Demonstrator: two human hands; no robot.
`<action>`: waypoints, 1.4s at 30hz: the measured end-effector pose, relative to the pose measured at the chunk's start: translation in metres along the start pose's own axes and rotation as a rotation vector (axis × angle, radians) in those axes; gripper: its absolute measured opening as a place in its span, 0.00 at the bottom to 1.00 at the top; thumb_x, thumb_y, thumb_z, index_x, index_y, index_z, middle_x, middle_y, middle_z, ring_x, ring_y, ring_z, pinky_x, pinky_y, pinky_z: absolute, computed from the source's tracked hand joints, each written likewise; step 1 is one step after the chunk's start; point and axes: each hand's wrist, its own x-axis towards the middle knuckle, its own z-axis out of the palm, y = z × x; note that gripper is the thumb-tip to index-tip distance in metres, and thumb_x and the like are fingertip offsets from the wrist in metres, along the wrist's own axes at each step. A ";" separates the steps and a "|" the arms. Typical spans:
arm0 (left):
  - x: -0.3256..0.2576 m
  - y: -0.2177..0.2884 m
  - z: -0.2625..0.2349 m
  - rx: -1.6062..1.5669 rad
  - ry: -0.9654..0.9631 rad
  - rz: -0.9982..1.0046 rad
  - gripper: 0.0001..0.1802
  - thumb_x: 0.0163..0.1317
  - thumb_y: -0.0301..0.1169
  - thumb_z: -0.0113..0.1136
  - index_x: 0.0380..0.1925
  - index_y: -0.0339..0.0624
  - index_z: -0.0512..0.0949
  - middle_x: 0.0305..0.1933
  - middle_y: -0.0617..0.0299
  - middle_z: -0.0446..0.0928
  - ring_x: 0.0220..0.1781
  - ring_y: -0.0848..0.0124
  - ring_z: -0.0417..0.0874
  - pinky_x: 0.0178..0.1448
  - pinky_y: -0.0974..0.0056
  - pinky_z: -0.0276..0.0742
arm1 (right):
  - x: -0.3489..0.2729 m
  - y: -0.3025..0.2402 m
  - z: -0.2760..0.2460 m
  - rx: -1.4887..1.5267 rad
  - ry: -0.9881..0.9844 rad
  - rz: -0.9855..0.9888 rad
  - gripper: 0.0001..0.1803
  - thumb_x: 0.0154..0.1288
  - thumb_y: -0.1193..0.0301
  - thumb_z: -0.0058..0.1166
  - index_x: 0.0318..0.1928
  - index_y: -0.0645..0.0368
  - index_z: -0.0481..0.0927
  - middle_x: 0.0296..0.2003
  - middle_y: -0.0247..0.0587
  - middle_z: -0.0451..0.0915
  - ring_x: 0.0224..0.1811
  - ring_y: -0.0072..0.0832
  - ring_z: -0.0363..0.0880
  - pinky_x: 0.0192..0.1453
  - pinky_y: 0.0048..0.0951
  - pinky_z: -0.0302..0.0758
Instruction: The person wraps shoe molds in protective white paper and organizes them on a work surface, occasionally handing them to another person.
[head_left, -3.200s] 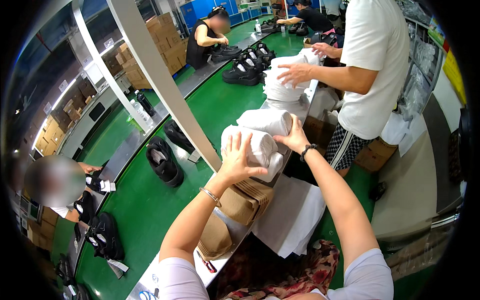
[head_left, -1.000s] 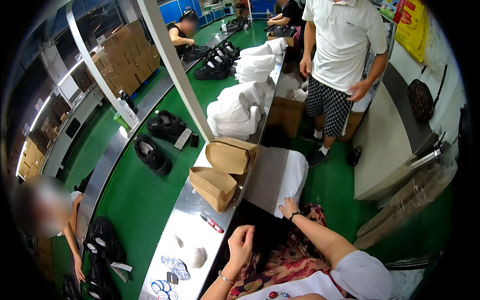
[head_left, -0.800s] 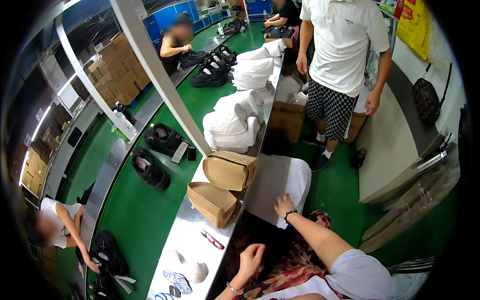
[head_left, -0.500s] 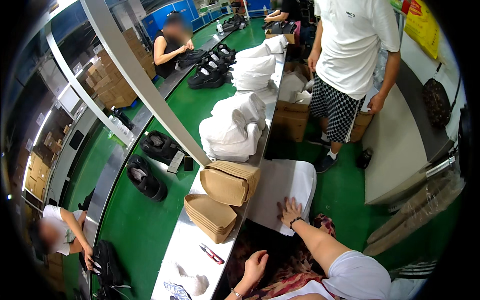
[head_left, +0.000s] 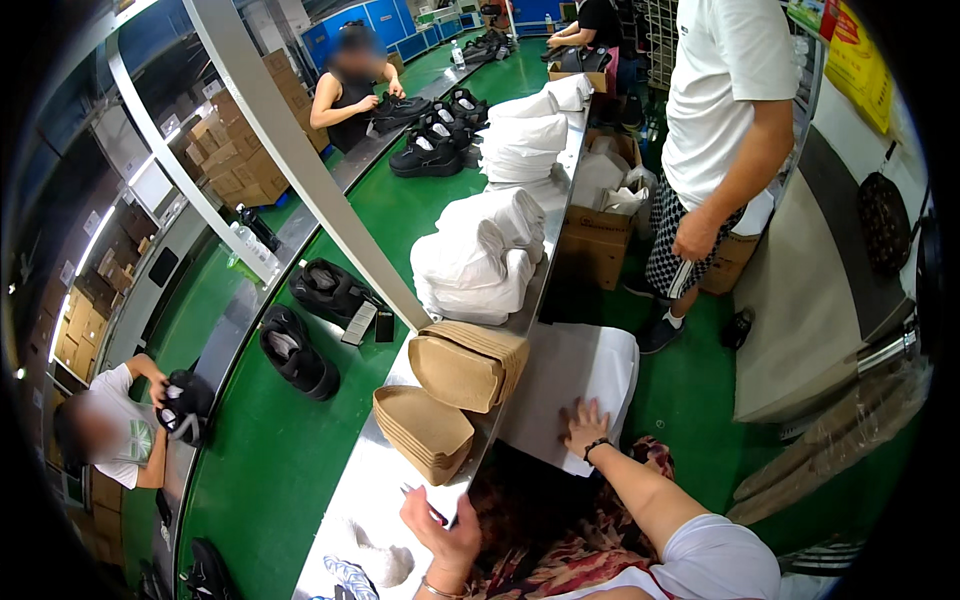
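My left hand (head_left: 440,535) is over the near edge of the metal ledge, fingers and thumb apart around a pair of red-handled thread snips (head_left: 438,516). The snips are mostly hidden by it and still lie on the ledge. My right hand (head_left: 585,428) rests flat with spread fingers on a stack of white paper sheets (head_left: 570,370) beside the ledge. Two nested stacks of brown cardboard shoe inserts, a nearer stack (head_left: 425,425) and a farther stack (head_left: 465,365), stand on the ledge above my left hand.
Piles of white paper-wrapped bundles (head_left: 480,255) line the ledge farther on. Black shoes (head_left: 297,352) sit on the green conveyor belt (head_left: 270,460). A slanted white post (head_left: 300,160) rises from the ledge. A person in a white shirt (head_left: 715,110) stands at right; co-workers handle shoes across the belt.
My left hand has moved left and forward over the thread snips, its fingers opening. My right hand stays on the paper. The near-left co-worker has raised a shoe; the standing person has turned.
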 end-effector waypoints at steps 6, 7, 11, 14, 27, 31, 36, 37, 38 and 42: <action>0.051 -0.013 0.021 0.078 -0.247 -0.312 0.56 0.36 0.32 0.75 0.65 0.37 0.50 0.70 0.40 0.43 0.70 0.44 0.47 0.70 0.48 0.47 | -0.010 0.009 0.013 0.484 0.445 0.356 0.43 0.49 0.57 0.60 0.64 0.58 0.57 0.65 0.56 0.51 0.68 0.53 0.45 0.67 0.54 0.50; 0.050 -0.014 0.027 0.022 -0.280 -0.331 0.56 0.36 0.32 0.76 0.64 0.38 0.50 0.69 0.39 0.43 0.70 0.43 0.47 0.70 0.48 0.48 | -0.011 0.014 0.026 0.615 0.501 0.458 0.44 0.48 0.57 0.62 0.63 0.61 0.57 0.63 0.58 0.54 0.67 0.53 0.49 0.66 0.50 0.53; 0.046 -0.027 0.053 -0.049 -0.282 -0.326 0.56 0.33 0.30 0.76 0.63 0.39 0.52 0.68 0.37 0.43 0.69 0.42 0.48 0.69 0.49 0.52 | -0.009 0.030 0.050 1.055 0.496 0.838 0.50 0.41 0.53 0.67 0.61 0.66 0.58 0.57 0.63 0.61 0.59 0.55 0.63 0.62 0.44 0.63; 0.043 -0.031 0.055 0.001 -0.267 -0.310 0.56 0.31 0.27 0.76 0.63 0.39 0.53 0.68 0.39 0.44 0.69 0.43 0.50 0.69 0.50 0.54 | -0.012 0.035 0.057 1.170 0.467 0.969 0.52 0.40 0.51 0.67 0.62 0.65 0.57 0.56 0.63 0.64 0.58 0.54 0.64 0.61 0.45 0.64; 0.067 -0.023 0.065 0.000 -0.325 -0.267 0.46 0.34 0.33 0.76 0.57 0.49 0.63 0.66 0.40 0.47 0.62 0.42 0.54 0.63 0.46 0.58 | -0.030 0.043 0.084 1.732 0.281 1.157 0.53 0.47 0.56 0.67 0.66 0.55 0.46 0.64 0.51 0.55 0.65 0.50 0.55 0.59 0.66 0.54; 0.062 -0.020 0.074 -0.015 -0.285 -0.282 0.46 0.36 0.37 0.74 0.58 0.46 0.62 0.65 0.41 0.50 0.64 0.44 0.53 0.65 0.46 0.51 | -0.040 0.038 0.087 2.264 0.054 0.904 0.44 0.50 0.54 0.64 0.64 0.53 0.56 0.61 0.45 0.64 0.62 0.45 0.61 0.59 0.61 0.58; 0.065 -0.015 0.076 -0.091 -0.327 -0.301 0.46 0.41 0.40 0.73 0.60 0.43 0.60 0.67 0.38 0.46 0.67 0.42 0.50 0.67 0.48 0.52 | -0.026 0.065 0.119 2.575 0.193 0.973 0.35 0.55 0.44 0.51 0.59 0.50 0.66 0.57 0.38 0.69 0.60 0.44 0.63 0.59 0.63 0.58; 0.063 -0.018 0.077 -0.138 -0.334 -0.312 0.46 0.42 0.41 0.72 0.61 0.43 0.59 0.67 0.38 0.45 0.67 0.42 0.49 0.68 0.49 0.51 | -0.024 0.069 0.123 2.599 0.245 1.080 0.35 0.56 0.44 0.50 0.59 0.50 0.66 0.57 0.38 0.69 0.60 0.44 0.63 0.59 0.63 0.58; 0.059 -0.025 0.073 -0.166 -0.332 -0.337 0.47 0.44 0.42 0.72 0.62 0.43 0.58 0.67 0.38 0.44 0.68 0.43 0.48 0.69 0.49 0.50 | -0.025 0.061 0.118 2.609 0.267 1.188 0.35 0.57 0.44 0.49 0.60 0.49 0.66 0.57 0.38 0.69 0.60 0.44 0.63 0.59 0.64 0.58; 0.051 -0.032 0.065 -0.216 -0.260 -0.465 0.49 0.50 0.44 0.67 0.66 0.42 0.50 0.69 0.38 0.40 0.71 0.45 0.45 0.70 0.50 0.46 | -0.026 0.057 0.116 2.727 0.345 1.392 0.33 0.59 0.45 0.43 0.59 0.53 0.67 0.57 0.42 0.69 0.59 0.45 0.65 0.57 0.57 0.63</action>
